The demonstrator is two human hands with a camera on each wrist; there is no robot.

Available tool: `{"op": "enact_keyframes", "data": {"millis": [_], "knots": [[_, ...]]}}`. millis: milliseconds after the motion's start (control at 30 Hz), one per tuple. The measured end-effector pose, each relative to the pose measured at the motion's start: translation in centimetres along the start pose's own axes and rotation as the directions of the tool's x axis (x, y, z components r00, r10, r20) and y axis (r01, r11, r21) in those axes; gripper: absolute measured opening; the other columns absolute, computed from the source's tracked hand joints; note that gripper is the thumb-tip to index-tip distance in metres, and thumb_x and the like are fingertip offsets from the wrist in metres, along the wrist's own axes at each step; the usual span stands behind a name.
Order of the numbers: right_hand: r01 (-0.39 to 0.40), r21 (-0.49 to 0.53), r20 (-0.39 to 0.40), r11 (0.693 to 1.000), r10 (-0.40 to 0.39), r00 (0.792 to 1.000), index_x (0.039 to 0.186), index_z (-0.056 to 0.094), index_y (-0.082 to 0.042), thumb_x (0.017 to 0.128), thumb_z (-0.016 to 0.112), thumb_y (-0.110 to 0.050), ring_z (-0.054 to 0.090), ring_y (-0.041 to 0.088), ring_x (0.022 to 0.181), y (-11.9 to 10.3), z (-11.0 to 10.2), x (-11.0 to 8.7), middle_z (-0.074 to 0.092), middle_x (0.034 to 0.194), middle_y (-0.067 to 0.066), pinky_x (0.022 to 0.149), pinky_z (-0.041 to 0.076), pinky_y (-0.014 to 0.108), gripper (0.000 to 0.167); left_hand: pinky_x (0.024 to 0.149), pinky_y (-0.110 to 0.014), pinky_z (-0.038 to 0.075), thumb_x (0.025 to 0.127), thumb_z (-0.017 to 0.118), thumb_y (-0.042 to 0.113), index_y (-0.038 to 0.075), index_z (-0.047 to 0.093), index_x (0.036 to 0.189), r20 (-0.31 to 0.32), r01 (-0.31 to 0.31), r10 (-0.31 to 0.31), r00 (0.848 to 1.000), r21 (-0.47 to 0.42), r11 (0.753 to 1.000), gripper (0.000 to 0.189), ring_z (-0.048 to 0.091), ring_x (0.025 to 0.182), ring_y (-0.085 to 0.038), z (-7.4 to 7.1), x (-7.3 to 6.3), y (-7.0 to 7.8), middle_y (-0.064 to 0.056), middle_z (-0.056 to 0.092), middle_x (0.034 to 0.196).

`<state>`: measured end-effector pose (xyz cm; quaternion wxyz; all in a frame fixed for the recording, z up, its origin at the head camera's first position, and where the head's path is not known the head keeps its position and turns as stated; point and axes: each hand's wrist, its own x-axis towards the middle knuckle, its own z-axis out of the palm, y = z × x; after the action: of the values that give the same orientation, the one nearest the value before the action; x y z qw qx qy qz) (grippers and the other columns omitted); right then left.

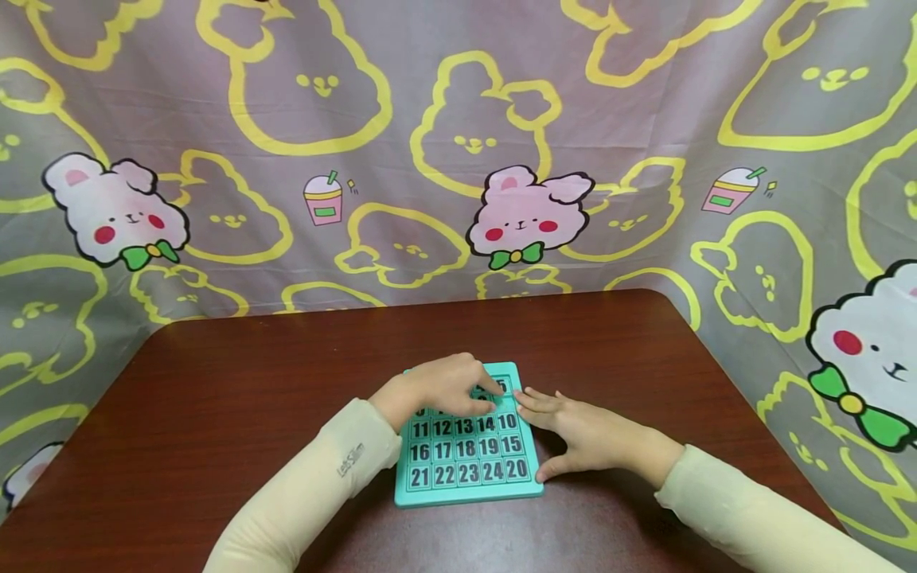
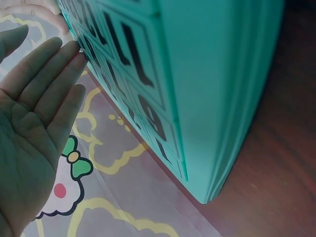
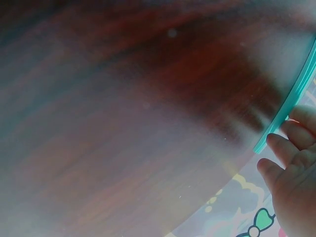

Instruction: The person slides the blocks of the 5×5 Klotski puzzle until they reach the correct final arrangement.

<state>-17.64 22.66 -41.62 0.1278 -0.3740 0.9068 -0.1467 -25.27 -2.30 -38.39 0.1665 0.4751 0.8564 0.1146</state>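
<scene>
A turquoise number slide puzzle (image 1: 469,501) lies flat on the table, its tiles printed with black numbers. Its lower rows read 11 12 13 14 10, 16 17 18 19 15 and 21 22 23 24 20. My left hand (image 1: 450,383) reaches over the upper rows, hiding several tiles, with its fingertips at the right side near the 5 tile (image 1: 502,386). In the left wrist view the fingers (image 2: 47,74) are extended against the number face. Along the puzzle's right edge rests my right hand (image 1: 583,434), fingers spread and fingertips at the frame.
The dark reddish-brown table (image 1: 286,382) reaches back to a grey-mauve curtain (image 1: 401,119) with yellow bear outlines and white rabbit heads. That curtain also hangs along the left and right sides. Pale sleeves (image 1: 308,477) cover both forearms.
</scene>
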Motion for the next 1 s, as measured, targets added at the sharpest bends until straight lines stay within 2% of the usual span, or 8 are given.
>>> {"op": "enact_keyframes", "data": {"millis": [133, 367, 600, 633, 733, 867, 1000], "knots": [[-0.006, -0.002, 0.002, 1.000, 0.006, 1.000, 0.151, 0.041, -0.006, 0.079, 0.067, -0.067, 0.023, 0.030, 0.152, 0.0, -0.1, -0.1, 0.024, 0.165, 0.007, 0.116, 0.027, 0.060, 0.098, 0.080, -0.020, 0.053, 0.097, 0.062, 0.029, 0.014, 0.067, 0.130, 0.002, 0.005, -0.005, 1.000, -0.013, 1.000, 0.037, 0.064, 0.072, -0.001, -0.1, 0.1, -0.1, -0.001, 0.069, 0.127], [-0.001, -0.013, -0.001, 1.000, 0.001, 1.000, 0.150, 0.042, -0.006, 0.079, 0.067, -0.067, 0.025, 0.030, 0.152, -0.2, -0.1, 0.0, 0.025, 0.165, 0.007, 0.116, 0.028, 0.060, 0.097, 0.084, -0.021, 0.053, 0.097, 0.063, 0.030, 0.016, 0.067, 0.131, -0.005, 0.026, -0.026, 1.000, -0.004, 1.000, 0.037, 0.066, 0.083, -0.001, -0.2, 0.1, -0.4, 0.001, 0.071, 0.124], [0.020, -0.001, -0.012, 1.000, -0.020, 1.000, 0.149, 0.043, -0.003, 0.079, 0.066, -0.067, 0.027, 0.034, 0.150, -0.2, 0.1, 0.0, 0.028, 0.163, 0.011, 0.114, 0.029, 0.063, 0.097, 0.082, -0.020, 0.052, 0.097, 0.062, 0.031, 0.016, 0.067, 0.131, -0.001, 0.027, -0.027, 1.000, -0.004, 1.000, 0.038, 0.062, 0.078, 0.001, -0.1, 0.0, -0.5, 0.001, 0.071, 0.124], [0.027, -0.004, -0.016, 1.000, -0.027, 0.999, 0.149, 0.043, -0.002, 0.080, 0.066, -0.067, 0.027, 0.035, 0.150, -0.2, 0.1, 0.0, 0.028, 0.163, 0.012, 0.113, 0.029, 0.063, 0.098, 0.082, -0.022, 0.052, 0.097, 0.062, 0.031, 0.015, 0.066, 0.132, -0.001, 0.021, -0.021, 1.000, -0.004, 1.000, 0.038, 0.063, 0.075, -0.002, -0.1, 0.0, -0.5, 0.000, 0.071, 0.125], [0.021, -0.005, -0.015, 1.000, -0.021, 1.000, 0.150, 0.042, -0.003, 0.079, 0.066, -0.067, 0.026, 0.033, 0.151, -0.1, 0.1, 0.0, 0.027, 0.164, 0.011, 0.115, 0.028, 0.062, 0.098, 0.091, -0.024, 0.054, 0.097, 0.062, 0.030, 0.014, 0.066, 0.132, -0.010, 0.001, -0.001, 1.000, 0.005, 1.000, 0.039, 0.069, 0.093, -0.005, -0.2, -0.4, -0.2, 0.001, 0.068, 0.129], [0.011, 0.000, -0.006, 1.000, -0.011, 1.000, 0.151, 0.041, -0.004, 0.079, 0.068, -0.066, 0.024, 0.031, 0.152, -0.1, 0.0, 0.0, 0.025, 0.164, 0.009, 0.117, 0.027, 0.060, 0.098, 0.100, -0.027, 0.051, 0.097, 0.062, 0.028, 0.014, 0.067, 0.131, -0.030, -0.034, 0.034, 0.999, 0.009, 0.999, 0.037, 0.064, 0.119, -0.008, 0.0, -1.1, 0.3, 0.002, 0.068, 0.129], [0.020, 0.004, -0.010, 1.000, -0.020, 1.000, 0.150, 0.041, -0.004, 0.079, 0.068, -0.065, 0.025, 0.032, 0.151, 0.0, 0.0, -0.1, 0.026, 0.164, 0.010, 0.116, 0.027, 0.061, 0.098, 0.100, -0.025, 0.051, 0.097, 0.062, 0.028, 0.014, 0.067, 0.130, -0.034, -0.067, 0.067, 0.997, -0.002, 0.998, 0.037, 0.064, 0.118, -0.006, 0.3, -1.9, 1.1, 0.004, 0.068, 0.129]]}}
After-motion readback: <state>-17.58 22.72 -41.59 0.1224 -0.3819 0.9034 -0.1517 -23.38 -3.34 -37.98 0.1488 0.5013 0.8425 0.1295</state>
